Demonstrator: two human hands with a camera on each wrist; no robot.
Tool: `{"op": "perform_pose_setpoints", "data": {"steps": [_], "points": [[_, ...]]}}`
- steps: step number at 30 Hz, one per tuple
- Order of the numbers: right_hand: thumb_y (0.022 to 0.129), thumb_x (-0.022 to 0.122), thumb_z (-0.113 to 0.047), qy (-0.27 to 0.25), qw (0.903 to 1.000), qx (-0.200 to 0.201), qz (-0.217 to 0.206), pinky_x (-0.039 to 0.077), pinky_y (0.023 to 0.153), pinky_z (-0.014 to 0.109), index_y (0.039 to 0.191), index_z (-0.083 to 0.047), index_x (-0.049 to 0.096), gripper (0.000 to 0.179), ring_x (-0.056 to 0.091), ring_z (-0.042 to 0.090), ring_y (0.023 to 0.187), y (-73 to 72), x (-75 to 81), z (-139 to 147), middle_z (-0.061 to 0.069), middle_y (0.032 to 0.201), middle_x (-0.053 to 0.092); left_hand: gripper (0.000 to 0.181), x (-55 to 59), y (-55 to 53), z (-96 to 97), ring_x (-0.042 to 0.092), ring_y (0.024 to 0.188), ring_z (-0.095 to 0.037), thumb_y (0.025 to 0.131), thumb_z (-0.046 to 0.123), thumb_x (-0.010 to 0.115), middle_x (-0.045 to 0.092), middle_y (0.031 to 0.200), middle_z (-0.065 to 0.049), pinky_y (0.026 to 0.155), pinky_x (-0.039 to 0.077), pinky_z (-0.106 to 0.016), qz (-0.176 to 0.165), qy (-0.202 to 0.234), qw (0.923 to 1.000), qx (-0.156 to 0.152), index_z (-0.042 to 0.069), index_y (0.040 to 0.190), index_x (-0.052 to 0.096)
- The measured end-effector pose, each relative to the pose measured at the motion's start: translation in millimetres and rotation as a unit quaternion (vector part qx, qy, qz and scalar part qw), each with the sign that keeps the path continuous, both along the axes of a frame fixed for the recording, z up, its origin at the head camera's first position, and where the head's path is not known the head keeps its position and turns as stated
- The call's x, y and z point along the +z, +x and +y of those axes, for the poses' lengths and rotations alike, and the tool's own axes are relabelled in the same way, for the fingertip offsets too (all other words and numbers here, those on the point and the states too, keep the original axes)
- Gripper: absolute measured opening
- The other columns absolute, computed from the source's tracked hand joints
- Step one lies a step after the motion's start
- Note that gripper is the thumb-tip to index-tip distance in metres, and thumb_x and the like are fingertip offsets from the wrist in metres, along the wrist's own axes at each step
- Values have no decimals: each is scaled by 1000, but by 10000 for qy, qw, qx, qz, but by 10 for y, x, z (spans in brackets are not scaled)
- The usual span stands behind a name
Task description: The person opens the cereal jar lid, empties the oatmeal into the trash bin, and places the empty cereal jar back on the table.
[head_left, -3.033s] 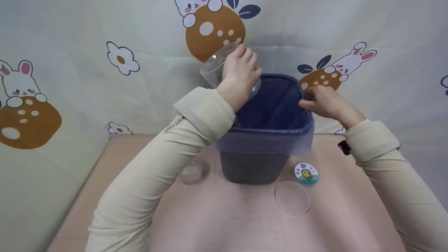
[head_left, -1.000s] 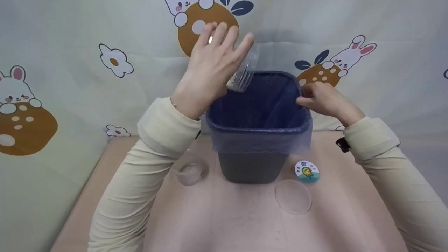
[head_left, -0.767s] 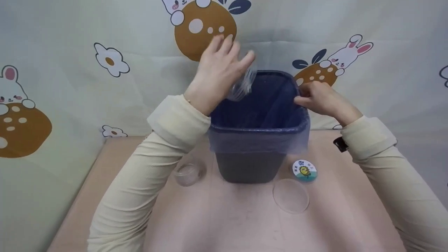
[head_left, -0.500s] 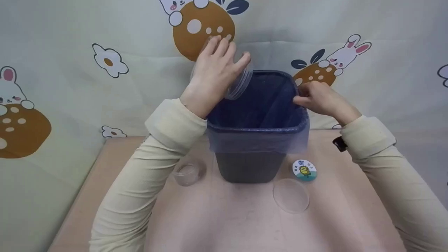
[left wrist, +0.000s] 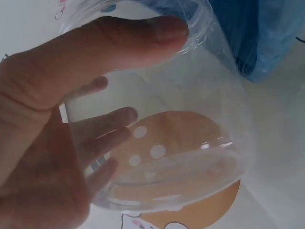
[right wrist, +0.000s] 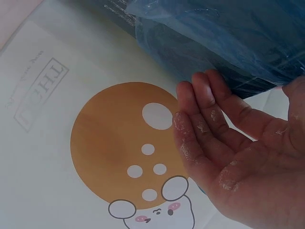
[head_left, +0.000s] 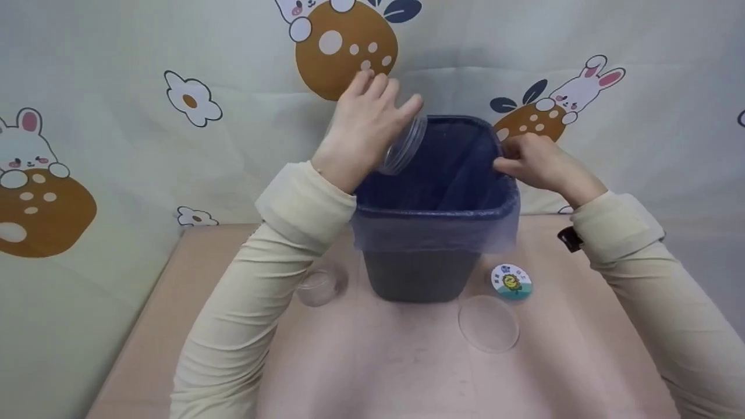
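My left hand (head_left: 369, 122) holds a clear plastic jar (head_left: 405, 148) on its side, its ridged mouth tipped down over the left part of the bin's opening. In the left wrist view the thumb lies across the jar (left wrist: 190, 119) near its neck, with fingers behind the see-through wall; no contents show inside. A grey trash bin (head_left: 419, 276) stands upright, its blue bag (head_left: 436, 230) folded over the rim. On the bin's right rim my right hand (head_left: 538, 163) pinches the bag edge, thumb inside and fingers outside. Pale flecks cling to the right fingers (right wrist: 202, 126).
Left of the bin on the pink table (head_left: 407, 372) stands a small clear container (head_left: 317, 288). A clear round lid (head_left: 489, 324) and a printed round lid (head_left: 512, 281) lie to the right. Close behind hangs a patterned curtain (head_left: 250, 145).
The left hand has turned and swung the jar, rising and then lowering beside the rim. Pale matter seen at its mouth a second ago no longer shows. The right hand stays put.
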State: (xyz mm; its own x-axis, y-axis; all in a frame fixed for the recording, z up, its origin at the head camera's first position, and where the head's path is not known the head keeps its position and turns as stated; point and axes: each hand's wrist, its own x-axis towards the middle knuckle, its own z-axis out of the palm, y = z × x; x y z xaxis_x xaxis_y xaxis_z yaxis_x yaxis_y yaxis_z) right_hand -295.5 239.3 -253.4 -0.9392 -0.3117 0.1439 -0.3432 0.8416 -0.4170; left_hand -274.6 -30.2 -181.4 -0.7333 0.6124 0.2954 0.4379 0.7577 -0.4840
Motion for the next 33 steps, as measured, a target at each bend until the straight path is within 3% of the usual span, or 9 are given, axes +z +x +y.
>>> {"op": "perform_pose_setpoints", "data": {"steps": [1,4,8,10,14,19,25,33], "points": [[90,55,-17,1,10000,-7,21,41,59,34,94,6,65,25,54,28,68,-1,-2,-1,12,76,61,58,-15,5,9,42,120,-34,78,-1,68,50,124,-17,111,20,-41,-141,-53,9999,46,14,129,43],[89,55,-17,-14,10000,-30,71,39,57,33,90,4,65,23,53,26,66,-1,-6,-5,9,72,58,57,-48,3,7,42,120,-32,78,0,69,51,125,-16,112,19,-40,69,29,10000,27,14,128,45],[89,55,-16,-18,10000,-47,67,37,57,32,86,2,63,21,51,25,64,-2,-8,-17,6,69,55,59,-54,32,-34,41,122,-33,78,-1,69,51,125,-17,112,19,-40,76,115,9999,-22,13,129,45],[89,54,-16,-12,10000,-51,54,37,57,33,86,3,63,21,51,26,64,-1,-10,-22,7,69,56,62,-37,56,-68,40,123,-33,76,0,71,49,126,-18,112,19,-41,-81,162,9998,4,12,130,43],[89,54,-16,-16,10000,-79,5,39,58,33,91,6,65,24,53,27,66,6,-9,-22,10,72,59,78,32,118,-178,37,126,-35,69,10,82,46,130,-19,111,19,-44,-714,529,9960,129,10,134,39],[90,54,-16,-92,9999,-91,-48,40,59,33,95,6,65,25,54,28,69,17,0,-21,12,76,60,101,64,158,-407,31,131,-36,61,19,92,39,138,-21,113,14,-47,-1394,1423,9799,78,9,142,33],[89,55,-16,-123,9999,-79,6,36,54,31,84,2,61,20,49,24,62,12,-13,-29,6,67,52,101,-40,212,-688,29,131,-40,60,16,92,39,136,-22,111,15,-50,-1759,2315,9567,-157,7,140,32],[89,54,-16,-150,9998,-83,28,36,54,31,86,3,61,20,49,25,63,18,-14,-5,7,69,53,102,-191,330,-910,33,129,-39,61,20,91,41,137,-21,107,21,-53,-1736,3040,9360,-376,2,142,31]]}}
